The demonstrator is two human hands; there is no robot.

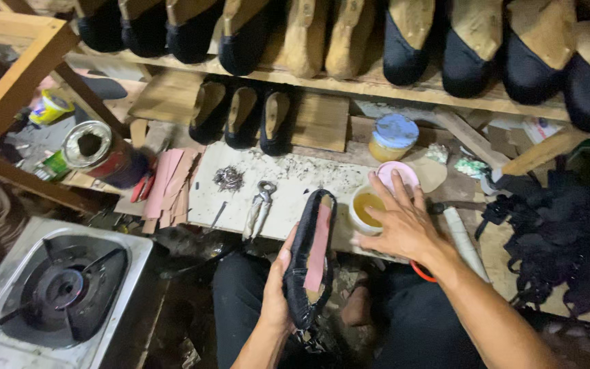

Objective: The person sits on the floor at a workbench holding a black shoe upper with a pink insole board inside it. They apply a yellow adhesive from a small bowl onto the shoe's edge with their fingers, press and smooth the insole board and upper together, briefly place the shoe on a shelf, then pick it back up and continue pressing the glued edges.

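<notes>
A black shoe upper on its last [311, 263], a pink strip along its sole, is gripped from beneath by the left hand [278, 294] just off the workboard's [240, 195] near edge, while the open right hand [397, 222] is spread over a glue tub [365, 207] at the near right corner, pincers [259, 205] lying nearby.

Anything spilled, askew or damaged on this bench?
Nothing spilled. The small open glue cup sits upright under the right hand. The left hand holds the black shoe upper. Only loose tacks and debris litter the white board.
</notes>
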